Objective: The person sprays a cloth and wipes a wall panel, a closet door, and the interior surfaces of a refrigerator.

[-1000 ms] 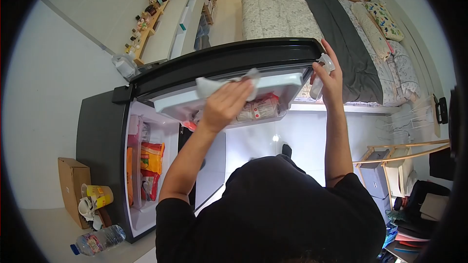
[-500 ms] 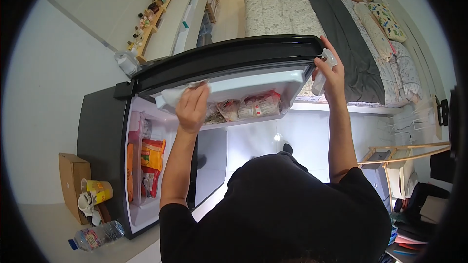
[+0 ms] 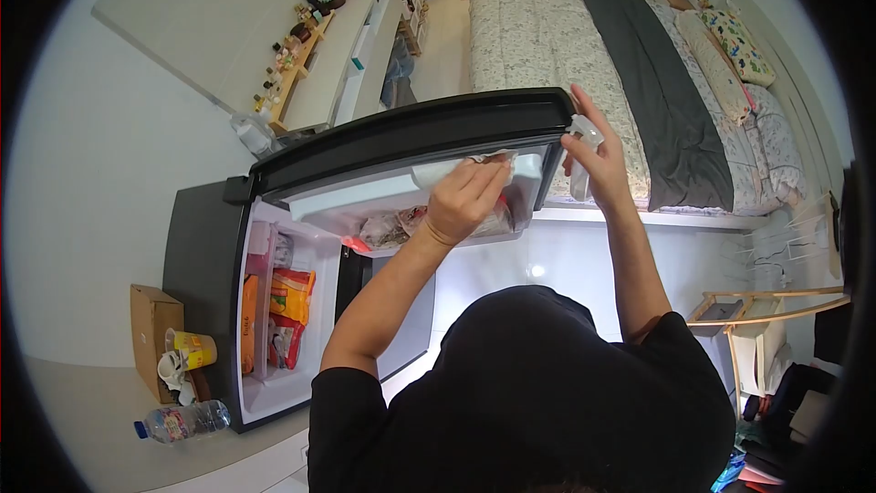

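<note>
My left hand (image 3: pixel 467 199) presses a white wiping cloth (image 3: pixel 433 173) against the white inner panel of the open black fridge door (image 3: pixel 411 128). Its fingers are closed over the cloth, towards the door's free end. At that end my right hand (image 3: pixel 604 164) grips the door's edge and also holds a clear spray bottle (image 3: pixel 581 184) with a white trigger head. Bagged food (image 3: pixel 385 230) lies in the door shelf beneath my left hand, which partly hides it. Inside the fridge compartment (image 3: pixel 274 393) stand orange and red food packets (image 3: pixel 292 294).
Beside the fridge are a cardboard box (image 3: pixel 153 333), a yellow cup (image 3: pixel 193 349) and a plastic water bottle (image 3: pixel 182 422). Behind the door stands a bed (image 3: pixel 538 36). A long dresser (image 3: pixel 319 82) runs along the wall. A wooden-framed rack (image 3: pixel 776 318) is at the right.
My left hand has slid the cloth to the right along the door's inner panel. The door's free end, with my right hand and the spray bottle, sits slightly further left in view.
</note>
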Demonstrator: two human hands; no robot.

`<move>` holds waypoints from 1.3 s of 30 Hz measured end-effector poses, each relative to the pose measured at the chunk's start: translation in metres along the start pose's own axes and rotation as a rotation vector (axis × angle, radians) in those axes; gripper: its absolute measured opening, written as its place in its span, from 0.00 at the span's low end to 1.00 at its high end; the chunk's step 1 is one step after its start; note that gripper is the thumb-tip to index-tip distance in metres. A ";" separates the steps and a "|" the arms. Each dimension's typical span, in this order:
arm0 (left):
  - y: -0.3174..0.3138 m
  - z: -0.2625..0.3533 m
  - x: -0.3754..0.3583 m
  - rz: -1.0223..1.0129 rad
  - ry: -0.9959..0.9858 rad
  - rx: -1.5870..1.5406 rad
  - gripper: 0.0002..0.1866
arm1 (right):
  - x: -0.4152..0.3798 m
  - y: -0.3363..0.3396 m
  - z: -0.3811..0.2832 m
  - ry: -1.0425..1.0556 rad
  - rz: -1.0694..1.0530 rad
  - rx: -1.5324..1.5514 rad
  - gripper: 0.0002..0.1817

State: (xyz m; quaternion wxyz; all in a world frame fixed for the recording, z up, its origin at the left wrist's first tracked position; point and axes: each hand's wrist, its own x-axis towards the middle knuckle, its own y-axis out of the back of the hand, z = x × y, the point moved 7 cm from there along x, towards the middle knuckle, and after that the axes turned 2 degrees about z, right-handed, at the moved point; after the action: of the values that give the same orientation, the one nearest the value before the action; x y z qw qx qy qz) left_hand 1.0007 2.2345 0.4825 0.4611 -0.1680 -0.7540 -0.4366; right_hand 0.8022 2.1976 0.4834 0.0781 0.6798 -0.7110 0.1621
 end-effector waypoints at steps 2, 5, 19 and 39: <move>-0.009 0.011 0.014 -0.044 -0.016 -0.039 0.13 | 0.001 0.004 0.002 0.004 -0.018 0.022 0.41; -0.025 0.023 0.029 -0.121 -0.015 -0.129 0.16 | 0.003 0.007 0.002 0.013 -0.067 0.051 0.41; -0.083 0.074 0.005 -0.702 -0.226 0.149 0.14 | 0.014 0.021 0.027 -0.035 -0.312 0.385 0.42; -0.213 0.112 -0.145 -1.406 0.003 0.328 0.18 | 0.016 0.020 0.033 -0.080 -0.367 0.493 0.43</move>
State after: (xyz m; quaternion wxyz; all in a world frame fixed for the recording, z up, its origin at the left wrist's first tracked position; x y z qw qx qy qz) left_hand 0.8747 2.2278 0.2314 0.0915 0.4288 -0.7391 -0.5113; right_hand 0.7850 2.1717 0.4554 -0.0891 0.8010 -0.5182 0.2861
